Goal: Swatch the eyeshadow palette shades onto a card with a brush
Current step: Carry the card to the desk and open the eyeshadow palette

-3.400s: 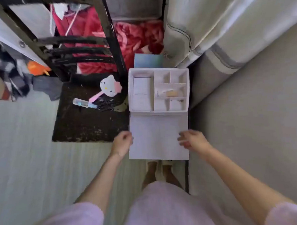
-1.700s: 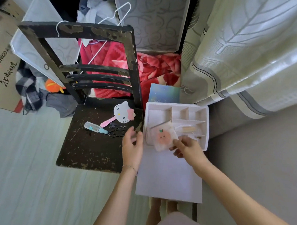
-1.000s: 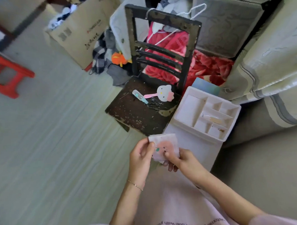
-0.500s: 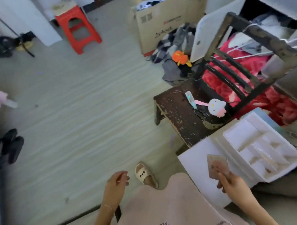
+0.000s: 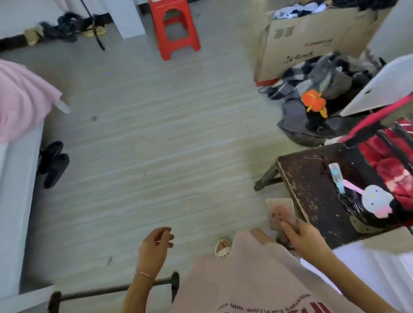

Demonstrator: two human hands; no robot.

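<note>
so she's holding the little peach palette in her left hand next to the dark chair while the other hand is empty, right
Not quite: the head view shows the little peach palette gripped in her right hand, not her left. The rest holds: it is next to the dark chair, and the other hand, the left hand, hangs over the floor with loosely curled fingers, holding nothing.

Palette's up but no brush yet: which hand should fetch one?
Left hand, probably: it hangs loosely curled and holds nothing, while the right hand grips the small palette. No brush shows.
</note>
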